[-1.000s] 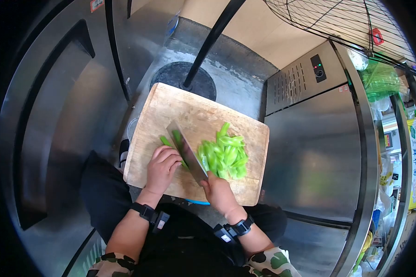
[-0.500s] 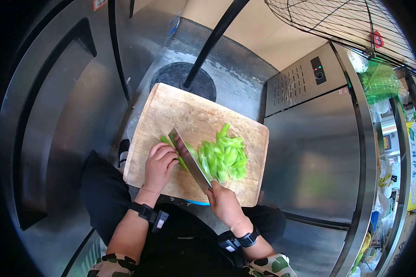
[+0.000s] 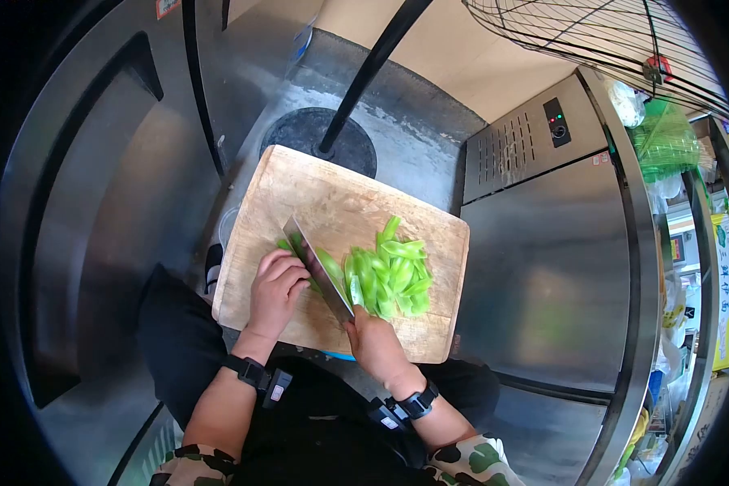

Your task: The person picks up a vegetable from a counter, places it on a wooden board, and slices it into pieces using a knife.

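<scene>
A wooden cutting board (image 3: 332,190) lies across the lap, tilted in view. My right hand (image 3: 376,347) is wrapped round the handle of a cleaver (image 3: 319,274), whose blade points up and left. My left hand (image 3: 275,290) has its fingers bent on an uncut green vegetable piece (image 3: 283,244), close to the blade's left side; the blade hides part of that piece. Sliced green pieces (image 3: 393,274) lie in a loose heap to the right of the blade.
A black pole on a round base (image 3: 292,130) rises behind the board. Steel cabinets (image 3: 547,267) stand on the right, another (image 3: 113,219) on the left. A wire basket (image 3: 599,32) hangs at upper right, above shelves of bags.
My right hand and the cleaver have moved left and slightly up, bringing the blade closer to my left hand's fingers. The sliced heap looks much the same.
</scene>
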The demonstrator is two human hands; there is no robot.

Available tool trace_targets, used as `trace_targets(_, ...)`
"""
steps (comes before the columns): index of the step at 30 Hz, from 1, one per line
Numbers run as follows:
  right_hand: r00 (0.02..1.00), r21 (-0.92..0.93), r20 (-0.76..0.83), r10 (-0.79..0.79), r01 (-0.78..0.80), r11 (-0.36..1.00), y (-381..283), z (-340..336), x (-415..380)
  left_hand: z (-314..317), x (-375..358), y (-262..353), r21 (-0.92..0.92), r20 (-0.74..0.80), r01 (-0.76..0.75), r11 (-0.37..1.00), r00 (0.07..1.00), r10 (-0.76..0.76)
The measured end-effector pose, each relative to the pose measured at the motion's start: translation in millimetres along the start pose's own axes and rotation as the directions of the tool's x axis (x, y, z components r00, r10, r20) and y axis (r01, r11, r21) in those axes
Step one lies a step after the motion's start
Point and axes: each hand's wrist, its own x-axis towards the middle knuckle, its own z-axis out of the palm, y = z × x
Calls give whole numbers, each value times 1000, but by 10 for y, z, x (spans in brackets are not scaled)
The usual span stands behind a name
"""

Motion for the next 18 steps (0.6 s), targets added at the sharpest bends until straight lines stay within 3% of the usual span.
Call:
trace_targets(6, 993, 100, -116, 0, 11, 995, 44, -35, -50, -24, -28, 39, -8, 6, 25, 1000, 1000, -25)
trace_targets(18, 1000, -32, -18, -7, 6, 999, -89, -170, -240, -43, -12, -34, 6, -26, 45, 999, 999, -45)
